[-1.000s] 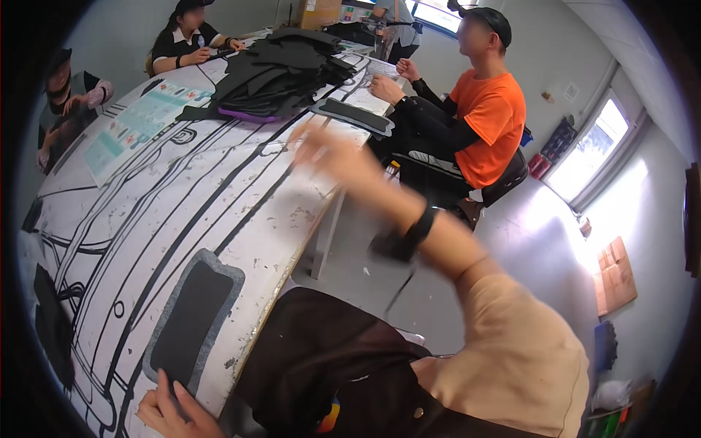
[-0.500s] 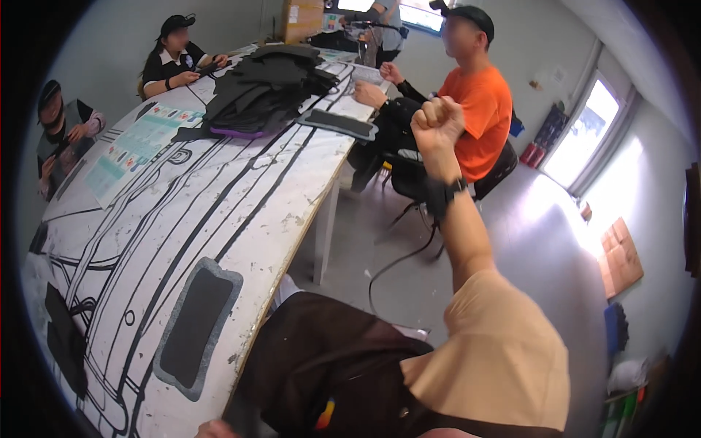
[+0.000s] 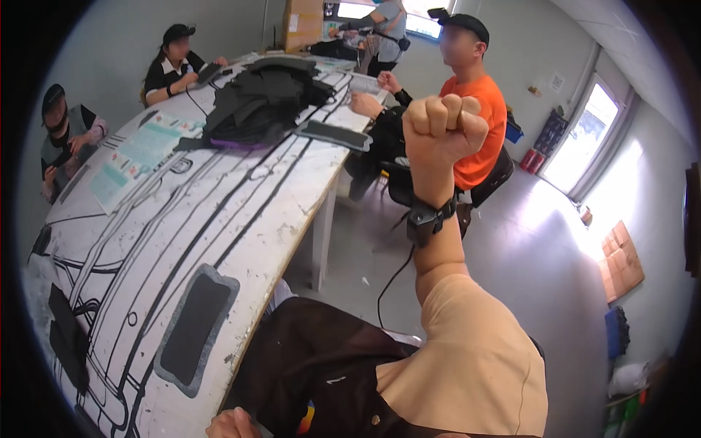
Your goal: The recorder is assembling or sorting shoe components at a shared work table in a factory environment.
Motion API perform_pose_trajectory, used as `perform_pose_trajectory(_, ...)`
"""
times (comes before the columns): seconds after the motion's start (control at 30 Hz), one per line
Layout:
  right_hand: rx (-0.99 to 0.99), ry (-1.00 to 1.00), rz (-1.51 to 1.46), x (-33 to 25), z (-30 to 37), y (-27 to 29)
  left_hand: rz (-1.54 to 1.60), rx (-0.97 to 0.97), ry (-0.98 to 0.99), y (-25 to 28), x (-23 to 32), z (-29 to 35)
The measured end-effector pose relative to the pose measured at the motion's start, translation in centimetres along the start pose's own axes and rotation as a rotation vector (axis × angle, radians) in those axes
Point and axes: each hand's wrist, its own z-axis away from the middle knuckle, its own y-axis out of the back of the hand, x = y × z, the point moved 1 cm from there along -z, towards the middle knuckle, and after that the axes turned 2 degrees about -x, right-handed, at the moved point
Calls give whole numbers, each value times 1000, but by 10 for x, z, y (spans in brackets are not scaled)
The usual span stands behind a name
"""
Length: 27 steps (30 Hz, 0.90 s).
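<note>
Swinging right hand [image 3: 444, 135] up into a closed fist, drawing left hand [image 3: 234, 423], grip unclear, back from grey-edged pad [image 3: 196, 328]; apparently pausing, calling for unclenching.

Door [image 3: 584, 131]: daylight is pouring in at the upper right, whiting out the pane.
Window [image 3: 425, 26]: more brightness is glowing at top centre.
Floor [image 3: 537, 226]: glare is spreading right of centre, as I'm seeing it.
Right fist [image 3: 444, 131]: showing crisply.
Faces [image 3: 460, 50]: appearing blurred.
Table [image 3: 281, 230]: edges are bowing; black fisheye vignetting is swallowing the corners.
</note>
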Motion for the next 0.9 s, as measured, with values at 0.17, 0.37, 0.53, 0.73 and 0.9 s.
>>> perform_pose_trajectory(0.17,55,111,179,4,-27,18,-2,127,-800,-1,10,-11)
perform_pose_trajectory(0.37,-45,17,60,29,-2,1,272,-28,-455,-7,30,-4)
perform_pose_trajectory(0.53,-347,-3,15,29,-23,-51,281,-10,-328,-16,38,-9)
perform_pose_trajectory(0.73,-512,73,-43,-28,-131,-124,207,131,-628,-17,58,-29)
perform_pose_trajectory(0.9,-361,162,-99,-2,-93,-107,318,79,-363,-20,47,-25)
